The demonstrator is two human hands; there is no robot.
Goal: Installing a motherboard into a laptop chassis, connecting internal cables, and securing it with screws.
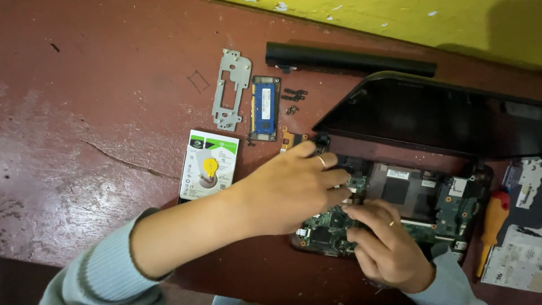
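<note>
Head view: both hands, left (291, 189) and right (384, 243), pinch at the opened laptop's circuit board (327, 229), fingertips meeting.

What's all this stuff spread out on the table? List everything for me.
Opened laptop: one, black, green circuit board exposed, right of centre.
Hard drive: one, white-green label, left of the laptop.
Memory module: one, blue, above the hard drive.
Metal bracket: one, silver, left of the memory module.
Battery bar: one, black, top.
Screwdriver: one, orange-red handle, right.
Table: one, dark red.
Left hand, right hand: both touching the circuit board.
</note>
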